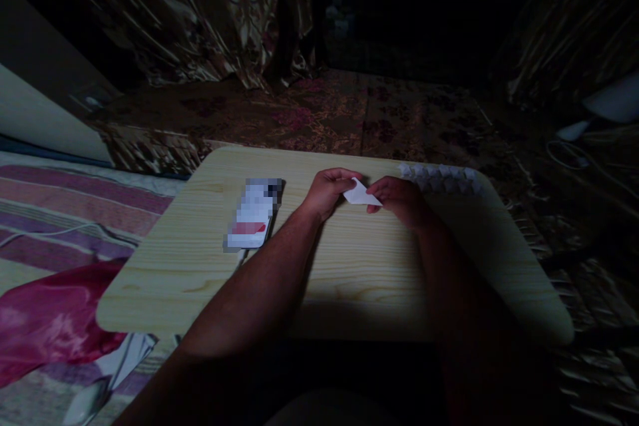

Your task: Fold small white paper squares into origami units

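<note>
Striped bedding is being partly covered by a pink cloth at the left. A phone is being supported by the wood-grained table. Farther right, over the tabletop, a small white paper is being held between both hands: its left end is being pinched by the left hand's thumb and fingers, its right end by the right hand's fingertips. Just beyond, small white pieces are being seen in rows.

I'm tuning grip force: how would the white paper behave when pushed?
The paper is probably light, looking small and thin. It likely creases under a hard push, though its straight edges suggest some stiffness between the fingers. Its flat shape makes rolling unlikely.
</note>
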Demonstrator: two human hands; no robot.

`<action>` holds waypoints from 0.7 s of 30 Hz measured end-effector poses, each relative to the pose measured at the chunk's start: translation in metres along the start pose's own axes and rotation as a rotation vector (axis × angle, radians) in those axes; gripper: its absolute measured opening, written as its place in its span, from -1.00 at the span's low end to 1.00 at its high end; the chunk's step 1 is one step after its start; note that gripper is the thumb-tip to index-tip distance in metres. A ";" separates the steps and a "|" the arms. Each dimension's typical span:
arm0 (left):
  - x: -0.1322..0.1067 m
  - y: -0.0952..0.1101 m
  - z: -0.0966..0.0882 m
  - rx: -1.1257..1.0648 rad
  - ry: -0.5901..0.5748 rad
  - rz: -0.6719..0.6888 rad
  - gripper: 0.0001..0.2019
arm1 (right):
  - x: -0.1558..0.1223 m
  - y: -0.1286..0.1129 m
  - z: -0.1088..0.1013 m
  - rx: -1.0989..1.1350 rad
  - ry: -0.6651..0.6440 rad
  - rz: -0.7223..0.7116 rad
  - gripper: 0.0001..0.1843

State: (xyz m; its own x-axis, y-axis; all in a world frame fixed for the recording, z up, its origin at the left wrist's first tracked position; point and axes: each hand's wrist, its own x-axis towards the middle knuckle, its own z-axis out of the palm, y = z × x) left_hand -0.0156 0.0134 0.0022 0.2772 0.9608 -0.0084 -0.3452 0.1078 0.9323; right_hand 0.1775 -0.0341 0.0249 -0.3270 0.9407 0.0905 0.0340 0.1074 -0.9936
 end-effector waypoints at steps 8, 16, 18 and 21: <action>0.000 -0.002 0.001 0.032 -0.034 -0.010 -0.74 | -0.001 0.005 -0.002 -0.067 -0.041 -0.003 -0.75; 0.000 -0.005 0.001 0.040 -0.035 -0.005 -0.73 | 0.002 0.013 -0.003 -0.118 -0.018 0.007 -0.82; -0.001 -0.005 0.002 0.051 -0.026 0.006 -0.73 | 0.003 0.012 -0.003 -0.153 -0.018 0.001 -0.80; -0.001 -0.005 0.003 0.081 -0.014 0.014 -0.71 | 0.002 0.010 -0.004 -0.225 -0.026 0.000 -0.78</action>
State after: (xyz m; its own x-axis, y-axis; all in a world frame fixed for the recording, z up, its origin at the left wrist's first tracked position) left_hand -0.0119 0.0111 -0.0015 0.2858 0.9583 0.0091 -0.2758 0.0732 0.9584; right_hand 0.1804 -0.0297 0.0159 -0.3511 0.9324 0.0856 0.2430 0.1790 -0.9534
